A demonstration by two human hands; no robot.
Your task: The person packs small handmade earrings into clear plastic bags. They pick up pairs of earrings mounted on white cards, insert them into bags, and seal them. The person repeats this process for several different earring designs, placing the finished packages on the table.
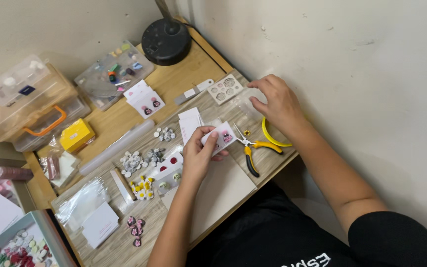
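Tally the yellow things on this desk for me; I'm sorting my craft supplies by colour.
Small yellow cardboard box: 1
Yellow plastic ring by the right hand: 1
Yellow-handled metal pliers: 1
Cluster of small yellow-and-white flower pieces: 1
Total: 4
The left hand holds a white earring card, not yellow.

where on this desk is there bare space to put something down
Bare wood lies between the black lamp base, the clear parts box and the white mould. The pale sheet near the left hand is free. Crowded: the beads and cards, and around the pliers.
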